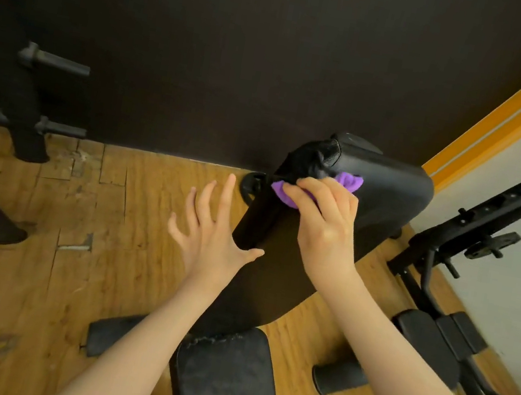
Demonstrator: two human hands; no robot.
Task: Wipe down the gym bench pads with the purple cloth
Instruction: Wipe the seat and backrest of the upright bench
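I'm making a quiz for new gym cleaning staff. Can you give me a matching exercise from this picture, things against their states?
Things:
1. right hand
2. left hand
3. purple cloth
4. seat pad

States:
A. open, fingers spread
B. bunched against the back pad
C. untouched, near the camera
D. closed on the cloth

Pairs: 1-D, 2-A, 3-B, 4-C

This was a gym. A black padded bench [277,270] stood on a worn wood-plank floor [32,261] against a dark wall [211,32], with a weight rack's bare steel pegs [55,62] at the left edge and a 2nd black machine frame [476,228] at the right.
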